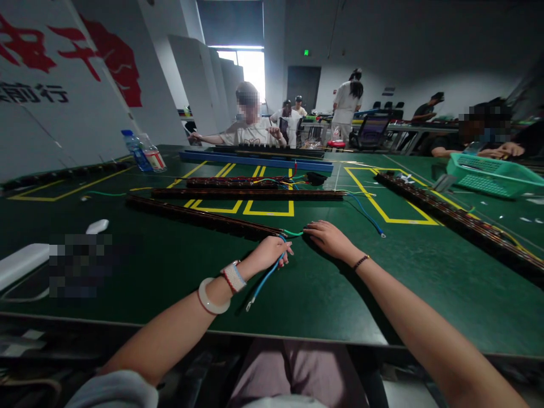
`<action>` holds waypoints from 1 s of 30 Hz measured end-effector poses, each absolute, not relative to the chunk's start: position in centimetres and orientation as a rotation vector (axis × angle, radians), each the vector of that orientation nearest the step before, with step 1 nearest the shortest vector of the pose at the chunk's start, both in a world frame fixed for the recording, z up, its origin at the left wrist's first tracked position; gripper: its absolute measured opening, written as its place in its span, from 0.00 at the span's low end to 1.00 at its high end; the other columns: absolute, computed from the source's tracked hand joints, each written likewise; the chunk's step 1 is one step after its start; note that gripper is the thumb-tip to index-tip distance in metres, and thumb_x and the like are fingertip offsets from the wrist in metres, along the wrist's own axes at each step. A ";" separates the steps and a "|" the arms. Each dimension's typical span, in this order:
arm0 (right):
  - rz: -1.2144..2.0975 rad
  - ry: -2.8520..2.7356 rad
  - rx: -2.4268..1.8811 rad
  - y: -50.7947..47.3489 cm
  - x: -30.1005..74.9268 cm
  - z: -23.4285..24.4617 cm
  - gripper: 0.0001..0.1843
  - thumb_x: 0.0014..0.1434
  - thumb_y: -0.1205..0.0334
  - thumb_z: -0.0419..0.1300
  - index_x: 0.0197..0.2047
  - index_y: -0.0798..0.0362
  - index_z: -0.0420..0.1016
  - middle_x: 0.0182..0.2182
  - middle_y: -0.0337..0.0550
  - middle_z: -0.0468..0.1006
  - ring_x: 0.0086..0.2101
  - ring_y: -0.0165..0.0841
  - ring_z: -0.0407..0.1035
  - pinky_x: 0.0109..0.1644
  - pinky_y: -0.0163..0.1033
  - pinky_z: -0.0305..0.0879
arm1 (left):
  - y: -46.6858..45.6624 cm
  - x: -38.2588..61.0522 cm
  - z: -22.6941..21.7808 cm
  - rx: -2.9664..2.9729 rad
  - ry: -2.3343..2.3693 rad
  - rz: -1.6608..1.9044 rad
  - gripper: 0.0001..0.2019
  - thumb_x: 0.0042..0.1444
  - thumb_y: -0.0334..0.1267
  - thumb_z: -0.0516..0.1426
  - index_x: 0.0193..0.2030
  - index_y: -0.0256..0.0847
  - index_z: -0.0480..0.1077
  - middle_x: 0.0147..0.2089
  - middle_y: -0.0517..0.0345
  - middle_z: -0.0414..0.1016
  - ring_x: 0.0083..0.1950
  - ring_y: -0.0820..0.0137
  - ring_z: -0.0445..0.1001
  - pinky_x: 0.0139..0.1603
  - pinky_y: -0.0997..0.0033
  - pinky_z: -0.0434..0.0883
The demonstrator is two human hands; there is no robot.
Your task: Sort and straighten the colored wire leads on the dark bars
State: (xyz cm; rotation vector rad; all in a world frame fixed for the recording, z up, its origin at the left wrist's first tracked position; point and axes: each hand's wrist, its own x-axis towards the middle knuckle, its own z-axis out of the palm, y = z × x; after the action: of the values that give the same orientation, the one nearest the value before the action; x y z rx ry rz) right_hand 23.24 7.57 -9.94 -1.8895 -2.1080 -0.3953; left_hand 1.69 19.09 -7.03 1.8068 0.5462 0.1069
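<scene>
My left hand [270,253] is closed around a blue wire [264,280] whose metal lug end trails toward me on the green table [323,289]. My right hand [329,238] pinches the tip of a green wire [293,233] that leaves the near end of a long dark strip [204,217]. Both hands sit just off that strip's right end. The left wrist carries a white bangle and a woven band. A thin dark bracelet circles the right wrist.
More long dark strips [246,194] lie across yellow floor-style markings. Another strip [459,221] runs along the right. A teal basket [493,175], water bottles [144,152], a loose blue wire [368,216] and white objects [25,260] sit around. Other people work at the far side.
</scene>
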 end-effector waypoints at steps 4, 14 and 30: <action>-0.400 -2.112 -1.915 7.6 23.3 -9.9 0.18 0.65 0.63 0.50 0.56 0.50 0.70 0.53 0.47 0.71 0.52 0.38 0.65 0.60 0.49 0.57 | 19.6 1.6 -7.7 2.074 0.509 0.136 0.19 0.61 0.47 0.48 0.30 0.33 0.67 0.22 0.60 0.68 0.18 0.78 0.65 0.20 0.78 0.62; -0.368 -2.087 -1.921 7.6 23.2 -9.8 0.19 0.65 0.63 0.50 0.58 0.51 0.68 0.53 0.48 0.71 0.51 0.38 0.65 0.56 0.46 0.62 | 18.8 0.9 -6.1 2.894 0.363 0.244 0.19 0.64 0.47 0.45 0.33 0.36 0.69 0.28 0.50 0.72 0.30 0.68 0.72 0.32 0.73 0.61; -0.363 -2.086 -1.941 7.9 23.7 -10.4 0.19 0.65 0.63 0.50 0.58 0.52 0.67 0.57 0.51 0.66 0.55 0.38 0.62 0.61 0.50 0.57 | 16.8 1.1 -6.7 3.188 0.259 0.276 0.24 0.64 0.48 0.42 0.40 0.28 0.70 0.33 0.35 0.73 0.36 0.57 0.74 0.33 0.67 0.60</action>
State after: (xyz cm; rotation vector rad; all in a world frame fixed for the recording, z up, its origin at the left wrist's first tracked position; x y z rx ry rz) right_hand 23.68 7.87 -10.40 -1.9411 -2.0855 -0.3625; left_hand 1.09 16.77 -6.73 3.1878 0.2589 0.2763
